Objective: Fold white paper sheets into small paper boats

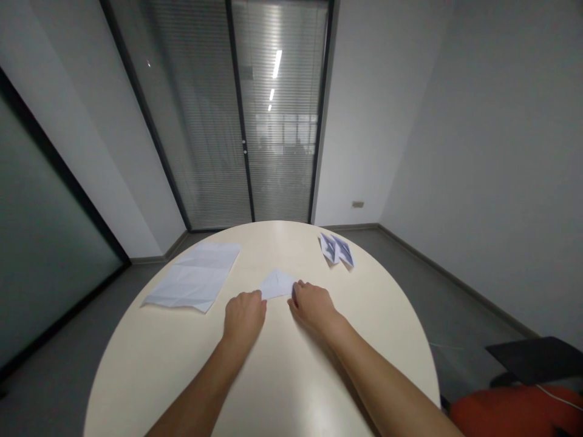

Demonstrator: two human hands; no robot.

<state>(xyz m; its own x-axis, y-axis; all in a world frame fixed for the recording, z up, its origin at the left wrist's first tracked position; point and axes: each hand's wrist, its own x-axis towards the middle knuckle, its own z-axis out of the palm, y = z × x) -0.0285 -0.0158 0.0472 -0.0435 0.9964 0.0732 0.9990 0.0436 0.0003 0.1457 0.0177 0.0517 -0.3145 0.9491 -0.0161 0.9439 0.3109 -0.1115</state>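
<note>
A small folded piece of white paper [277, 284] lies on the round table, its top coming to a low peak with creases across it. My left hand [245, 315] has its fingers curled and pinches the paper's lower left corner. At the right corner, my right hand [312, 303] holds the paper between thumb and bent fingers. The fingertips of both hands are partly hidden.
Large creased white sheets [195, 276] lie on the left of the cream table [273, 388]. Folded paper pieces [337, 250] stand near its far right edge. A red chair [505, 413] and a black panel [537, 357] are at lower right.
</note>
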